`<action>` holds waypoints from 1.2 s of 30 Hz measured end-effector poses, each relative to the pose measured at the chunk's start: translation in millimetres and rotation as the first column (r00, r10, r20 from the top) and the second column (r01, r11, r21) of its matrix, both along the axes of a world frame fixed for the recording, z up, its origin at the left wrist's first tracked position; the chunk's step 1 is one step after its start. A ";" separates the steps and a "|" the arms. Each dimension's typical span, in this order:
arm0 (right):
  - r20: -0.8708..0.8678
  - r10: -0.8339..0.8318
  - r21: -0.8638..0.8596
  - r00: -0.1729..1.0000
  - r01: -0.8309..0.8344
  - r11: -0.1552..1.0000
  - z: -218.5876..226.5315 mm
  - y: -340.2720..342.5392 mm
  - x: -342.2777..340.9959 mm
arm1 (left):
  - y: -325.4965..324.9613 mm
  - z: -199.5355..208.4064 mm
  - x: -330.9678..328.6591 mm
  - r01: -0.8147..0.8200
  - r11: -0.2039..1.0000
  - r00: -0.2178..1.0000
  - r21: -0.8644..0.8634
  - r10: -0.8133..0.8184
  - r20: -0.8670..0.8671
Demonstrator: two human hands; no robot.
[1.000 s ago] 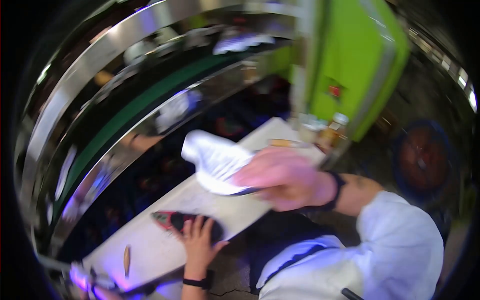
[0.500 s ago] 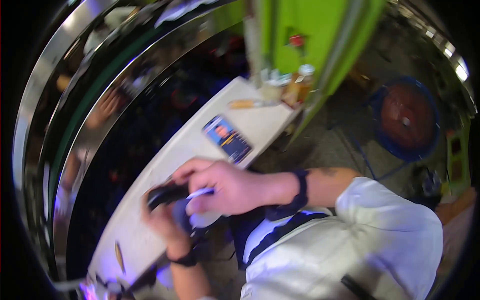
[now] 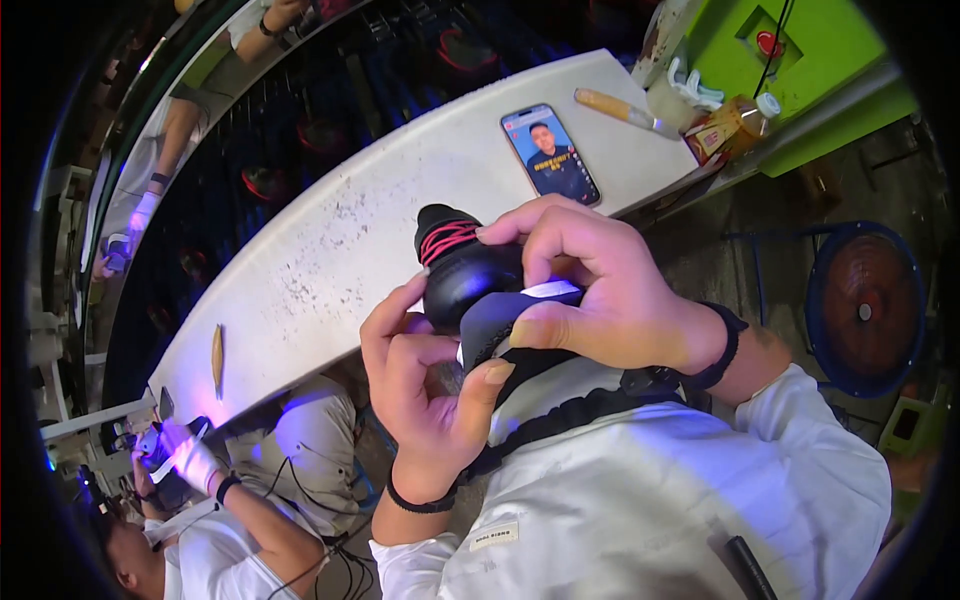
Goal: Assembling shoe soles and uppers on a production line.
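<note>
While both hands close on a black shoe [image 3: 470, 280] with red laces above the white table [image 3: 330, 250], the left hand [image 3: 425, 385] cups its underside and the right hand [image 3: 590, 285] clasps the top.

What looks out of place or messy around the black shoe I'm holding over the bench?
Nothing looks damaged. Both the left hand and right hand grip the black shoe. The white bench is speckled with dark specks, and a phone lies on it, screen lit.
</note>
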State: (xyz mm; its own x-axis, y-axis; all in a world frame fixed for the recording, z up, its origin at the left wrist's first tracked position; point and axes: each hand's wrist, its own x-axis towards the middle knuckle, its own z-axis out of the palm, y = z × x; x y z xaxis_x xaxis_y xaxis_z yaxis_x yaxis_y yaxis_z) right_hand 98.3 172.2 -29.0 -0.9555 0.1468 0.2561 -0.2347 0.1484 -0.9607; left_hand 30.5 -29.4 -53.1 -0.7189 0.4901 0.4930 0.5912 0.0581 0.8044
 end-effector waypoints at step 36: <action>-0.203 0.107 0.107 0.973 -0.086 0.991 -29.5 23.1 -4.4 | 23.2 -20.8 9.4 -0.111 0.943 0.967 -0.314 0.029 -0.255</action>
